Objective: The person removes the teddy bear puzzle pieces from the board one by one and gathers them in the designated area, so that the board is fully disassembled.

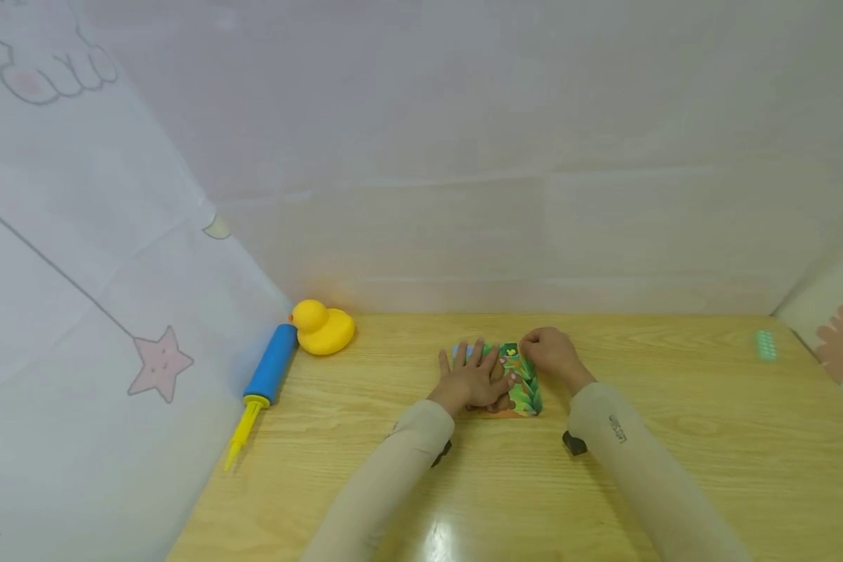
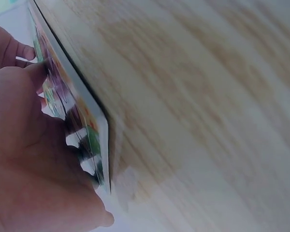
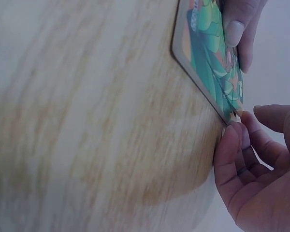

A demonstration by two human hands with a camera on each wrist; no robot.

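1. A wooden table (image 1: 674, 437) is seen from above, with pale patterned cloth hung behind it and along the left side.
2. A flat colourful board (image 1: 523, 382), printed with green leaves, is laid on the table near its middle, directly in front of the person.
3. The left hand (image 1: 472, 377) is laid flat on the left part of the board, palm down, with its fingers straight and spread; nothing is gripped by it.
4. In the left wrist view, the board (image 2: 82, 121) is seen edge-on beneath that hand (image 2: 34, 159), flat against the table (image 2: 208, 111).
5. The right hand (image 1: 549, 351) is placed at the board's far right corner, its fingers curled.
6. In the right wrist view, the board's corner (image 3: 232, 108) is met by the fingertips (image 3: 234, 133) of the right hand (image 3: 256, 169); whether the corner is actually pinched cannot be told.
7. In the same view, a left-hand finger (image 3: 237, 29) is pressed on the board's printed face.
8. Both forearms are covered by beige sleeves.
9. A yellow rubber duck (image 1: 323, 326) is set at the table's far left, well apart from the hands.
10. A blue pump (image 1: 265, 382) with a yellow nozzle is laid just beside the duck, along the left edge.
11. A small green thing (image 1: 766, 344), blurred, is seen at the far right.
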